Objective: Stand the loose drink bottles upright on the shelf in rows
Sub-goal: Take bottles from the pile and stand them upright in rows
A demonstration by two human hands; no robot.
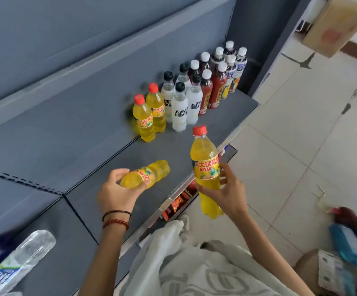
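The left hand (pixel 115 189) is wrapping fingers and thumb round the neck end of the lying yellow bottle (pixel 149 174), with the cap hidden in the palm. It is carrying that bottle on its side, base pointing away toward the rows, low over the grey shelf (pixel 88 129). I cannot tell whether the bottle is touching the shelf. The wrist, wearing beaded bracelets (pixel 115 218), is reaching in from the near edge with the forearm angled up across the shelf front.

The right hand (pixel 226 189) is gripping the upright yellow bottle (pixel 205 161) round its label from the right side. The thumb is lying across the front and the fingers are curled behind. This bottle is held red cap up, just outside the shelf's front edge, above the lower shelf (pixel 177 201) and the tiled floor (pixel 280 146).

Farther back the rows are well under way. A standing yellow pair (pixel 149 116) is heading the line, and beside it the white bottles (pixel 179 107) with black caps are standing two deep. Beyond them the dark bottles (pixel 207 90) with white caps are running on toward the corner.

By my reckoning the job is more than half done. The two yellow bottles in hand are waiting to go beside their pair. A clear water bottle (pixel 23 257) is lying loose on the near section at lower left, with something dark blue beside it that is too blurred to name.
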